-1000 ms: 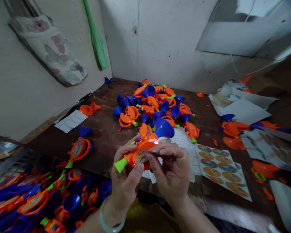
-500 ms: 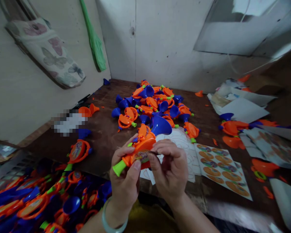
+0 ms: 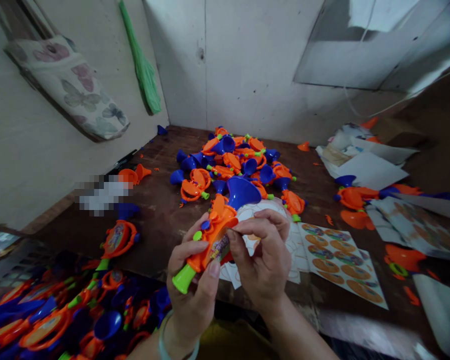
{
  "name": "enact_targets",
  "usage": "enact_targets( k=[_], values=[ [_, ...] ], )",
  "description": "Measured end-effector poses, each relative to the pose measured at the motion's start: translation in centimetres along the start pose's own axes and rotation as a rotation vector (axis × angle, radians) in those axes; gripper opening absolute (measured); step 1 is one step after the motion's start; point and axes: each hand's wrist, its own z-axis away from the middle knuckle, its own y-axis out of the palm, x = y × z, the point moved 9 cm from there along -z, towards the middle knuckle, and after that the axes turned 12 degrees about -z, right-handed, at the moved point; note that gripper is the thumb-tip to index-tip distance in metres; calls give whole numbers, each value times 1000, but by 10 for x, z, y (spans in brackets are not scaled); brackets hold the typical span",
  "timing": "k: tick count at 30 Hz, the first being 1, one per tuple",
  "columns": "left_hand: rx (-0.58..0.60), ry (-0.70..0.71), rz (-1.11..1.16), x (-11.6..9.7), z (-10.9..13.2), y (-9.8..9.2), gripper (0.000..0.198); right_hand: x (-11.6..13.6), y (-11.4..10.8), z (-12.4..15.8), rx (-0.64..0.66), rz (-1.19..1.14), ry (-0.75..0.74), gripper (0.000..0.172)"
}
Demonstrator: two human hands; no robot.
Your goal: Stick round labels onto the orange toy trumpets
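Observation:
My left hand [image 3: 193,280] is closed round a toy trumpet [image 3: 219,222] with an orange body, a blue bell and a lime green mouthpiece. The mouthpiece points down to the left and the bell points away from me. A printed oval sticker [image 3: 219,248] lies against the trumpet's flat side, my left thumb at its lower edge. The thumb and forefinger of my right hand [image 3: 264,255] pinch the sticker's upper end, which they partly hide. Beneath my hands lie used sticker backing sheets [image 3: 294,250], and to their right is a sheet of oval stickers [image 3: 341,260].
A heap of toy trumpets [image 3: 232,160] covers the back of the brown table [image 3: 161,225]. More trumpets fill a crate [image 3: 30,255] at lower left. Papers [image 3: 371,165] and loose orange parts [image 3: 403,257] lie on the right. A butterfly-patterned bag [image 3: 78,90] hangs on the left wall.
The sticker's upper end, lifted off the trumpet before, now sits closer against its side. The trumpet has tilted more upright, and the view has shifted slightly.

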Motion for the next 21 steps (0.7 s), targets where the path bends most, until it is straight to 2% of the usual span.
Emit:
enact_targets(
  k=[3,6,8,9,11,14,16,19,21],
  values=[
    [-19,-5,-9,2,0,-1,29,-5,-4,1,-45,85,0,24],
    [-41,-10,18,4,2,-3,25,-20,-11,4,-131,118,66,56],
    [-42,10,4,3,3,-4,25,-34,-3,5,-50,68,121,74],
    [-40,13,-10,3,2,-6,25,-41,1,5,1,51,135,77],
    [-62,-20,-33,9,-2,-16,23,-52,0,1,16,81,119,73],
    [-168,-129,-93,30,-16,-52,26,-74,-20,-8,-37,149,130,38],
    [-242,-236,-181,51,-28,-87,34,-95,-30,-11,47,160,204,22],
    [-280,-422,-359,81,-40,-141,44,-134,-45,2,265,340,381,23],
    [-282,-414,-506,85,-46,-169,42,-159,-52,21,398,466,505,32]
  ],
)
